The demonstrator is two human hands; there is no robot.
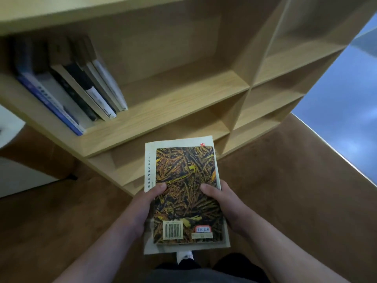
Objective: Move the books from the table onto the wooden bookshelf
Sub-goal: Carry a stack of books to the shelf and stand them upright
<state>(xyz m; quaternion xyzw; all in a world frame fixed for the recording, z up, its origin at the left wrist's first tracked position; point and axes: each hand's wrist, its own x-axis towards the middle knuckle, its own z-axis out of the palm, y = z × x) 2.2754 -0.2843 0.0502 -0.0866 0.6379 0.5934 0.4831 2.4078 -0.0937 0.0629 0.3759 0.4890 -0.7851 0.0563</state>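
Left hand [140, 207] and right hand [226, 207] carry two books, patterned book [187, 193] and white book [150, 152]; one wooden bookshelf [173, 103]; roughly seven shelved books [71, 92].

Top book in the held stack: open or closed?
Closed. The yellow-and-black patterned paperback shows its whole barcoded cover, flat on a larger white book, no pages spread.

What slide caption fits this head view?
Left hand and right hand hold two stacked books before a wooden bookshelf.
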